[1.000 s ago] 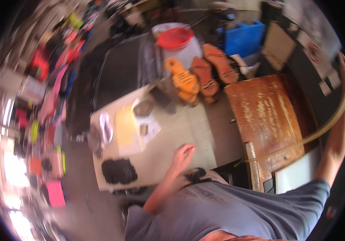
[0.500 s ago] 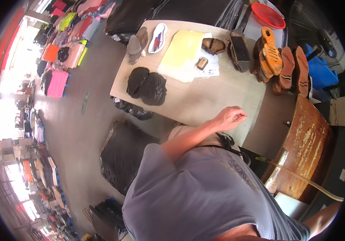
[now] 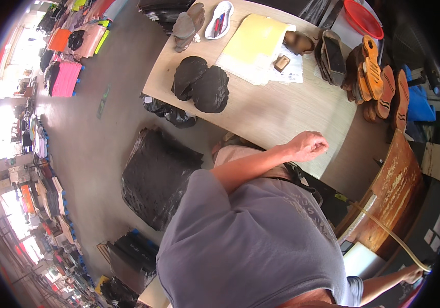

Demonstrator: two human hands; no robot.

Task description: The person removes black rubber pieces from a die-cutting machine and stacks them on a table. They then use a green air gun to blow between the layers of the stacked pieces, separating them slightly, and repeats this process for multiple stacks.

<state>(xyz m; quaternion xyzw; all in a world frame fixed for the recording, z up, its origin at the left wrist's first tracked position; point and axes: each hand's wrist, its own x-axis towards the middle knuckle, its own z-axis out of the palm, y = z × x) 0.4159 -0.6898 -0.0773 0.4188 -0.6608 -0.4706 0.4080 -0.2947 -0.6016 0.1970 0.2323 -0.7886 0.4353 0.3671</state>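
My left hand (image 3: 310,146) hovers over the near right part of the pale table (image 3: 261,114), its fingers curled closed with nothing visible in them. At the lower right, my right arm stretches away from my body. My right hand (image 3: 411,274) is beside the end of a thin beige hose or strap (image 3: 392,231); its fingers are too small and dark to tell whether they grip it. On the table lie two black sole-shaped stacks (image 3: 210,89), yellow sheets (image 3: 257,33), a small tan block (image 3: 282,63) and a white sole-shaped tray (image 3: 219,20) holding pens.
Along the table's right side stand orange sole shapes (image 3: 373,77), reddish soles (image 3: 401,100) and dark stacked pieces (image 3: 331,56). A red basin (image 3: 363,19) is behind them. A worn brown board (image 3: 384,195) leans at right. Black-wrapped bundles (image 3: 158,174) stand on the floor at left.
My right hand has come into view at the lower right, near the hose's end. My left hand stays curled above the table. The view has shifted, so the table sits higher and farther right.
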